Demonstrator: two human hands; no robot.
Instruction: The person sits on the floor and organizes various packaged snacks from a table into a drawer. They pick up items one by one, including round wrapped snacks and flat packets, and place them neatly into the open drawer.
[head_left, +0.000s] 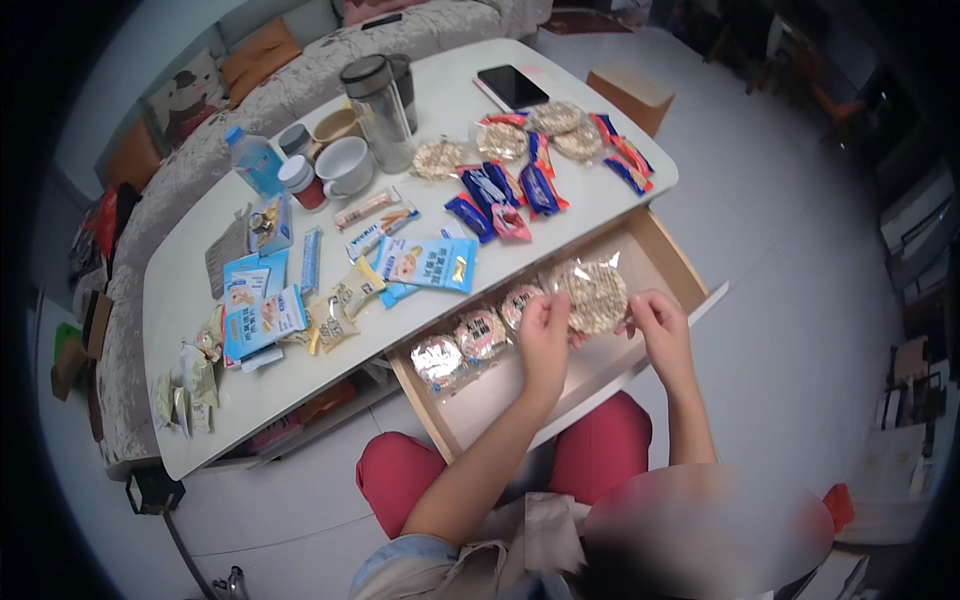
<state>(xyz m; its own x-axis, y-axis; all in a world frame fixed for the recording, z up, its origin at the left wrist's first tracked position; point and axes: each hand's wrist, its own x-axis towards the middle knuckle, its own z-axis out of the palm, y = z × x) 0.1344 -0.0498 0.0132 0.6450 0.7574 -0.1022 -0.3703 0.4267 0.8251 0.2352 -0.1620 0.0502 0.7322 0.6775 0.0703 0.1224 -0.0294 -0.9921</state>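
Between my two hands is a round puffed-grain cake in a clear wrapper (595, 294). My left hand (546, 334) pinches its left edge, and my right hand (657, 324) grips the right edge. Both hands are over an open wooden drawer (510, 405) that is pulled out from the white table (420, 300). Along the drawer's back side lies a row of wrapped round cakes: one with a shiny wrapper (437, 361), a printed one (481, 334), and another (523, 304) partly behind my left hand.
On the table are more wrapped grain cakes (556, 118), blue-wrapped snacks (541, 187), light-blue snack packets (427, 262), a glass tumbler (381, 120), a white mug (346, 166), a blue bottle (255, 159) and a smartphone (513, 86). A sofa (315, 82) stands behind. A cardboard box (630, 97) stands beyond the right end.
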